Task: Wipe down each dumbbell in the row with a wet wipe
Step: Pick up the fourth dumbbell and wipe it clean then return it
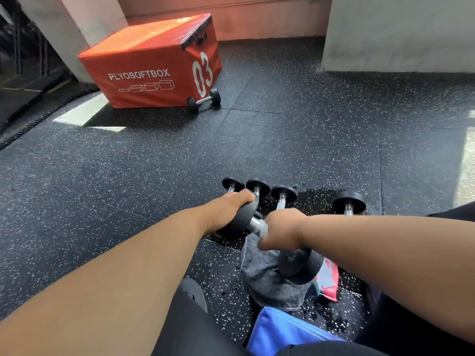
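Note:
I hold a black dumbbell tilted in front of me, its near head resting on a grey towel. My left hand grips the far head from above. My right hand is curled round the steel handle; something pale shows at its fingers, and I cannot tell whether it is a wipe. Behind the hands, several more black dumbbells lie in a row on a wet patch of floor, one set apart to the right. A red wet-wipe pack lies under my right forearm.
An orange plyo box stands at the back left with another dumbbell beside it. A blue bag lies by my legs. White walls close the back. The floor is black speckled rubber.

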Available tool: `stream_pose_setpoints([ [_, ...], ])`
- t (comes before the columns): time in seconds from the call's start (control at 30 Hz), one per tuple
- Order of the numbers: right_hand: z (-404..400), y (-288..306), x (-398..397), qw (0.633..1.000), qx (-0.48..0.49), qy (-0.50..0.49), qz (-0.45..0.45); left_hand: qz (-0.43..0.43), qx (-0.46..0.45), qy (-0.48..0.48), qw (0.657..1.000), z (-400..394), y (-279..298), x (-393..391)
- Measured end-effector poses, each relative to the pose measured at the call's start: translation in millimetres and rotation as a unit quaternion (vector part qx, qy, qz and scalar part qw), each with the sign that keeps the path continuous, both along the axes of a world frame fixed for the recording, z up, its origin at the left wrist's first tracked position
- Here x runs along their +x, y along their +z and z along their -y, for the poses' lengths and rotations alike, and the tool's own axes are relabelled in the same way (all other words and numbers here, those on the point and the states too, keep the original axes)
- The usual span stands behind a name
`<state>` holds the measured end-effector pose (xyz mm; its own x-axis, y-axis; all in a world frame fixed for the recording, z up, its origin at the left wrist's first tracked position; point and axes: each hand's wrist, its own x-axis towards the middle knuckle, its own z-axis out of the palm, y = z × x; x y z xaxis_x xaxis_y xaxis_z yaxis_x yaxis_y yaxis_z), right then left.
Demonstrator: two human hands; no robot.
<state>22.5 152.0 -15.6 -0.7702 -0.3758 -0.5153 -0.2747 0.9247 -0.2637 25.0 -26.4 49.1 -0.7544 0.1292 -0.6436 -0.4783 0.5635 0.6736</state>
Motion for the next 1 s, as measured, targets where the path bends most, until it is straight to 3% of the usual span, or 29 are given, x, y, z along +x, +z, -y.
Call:
stream_pose_setpoints([
  [0.07, 6, -1, 10, 0.997, 0.005, -0.014, -0.073, 0.006, 0.0, 0.01, 1.0, -1, 0, 0],
  [0.27, 16, -1, 12, 0.986, -0.039, -0.034, -0.156, 0.015, -0.007, 0.041, 0.999, -6, -1, -2],
  [0.6, 5, -14, 20, 0.99, -0.007, -0.082, -0.112, 0.018, 0.022, 0.029, 0.999, -8, -1, -1],
  [0.73, -2, -15, 23, 0.989, 0.042, -0.046, -0.132, 0.021, 0.017, 0.025, 0.999, -4, -2, 0],
  [1.0, -20, -14, 18, 0.993, 0.095, 0.009, -0.069, 0.022, 0.008, 0.015, 1.0, -3, -5, -2],
])
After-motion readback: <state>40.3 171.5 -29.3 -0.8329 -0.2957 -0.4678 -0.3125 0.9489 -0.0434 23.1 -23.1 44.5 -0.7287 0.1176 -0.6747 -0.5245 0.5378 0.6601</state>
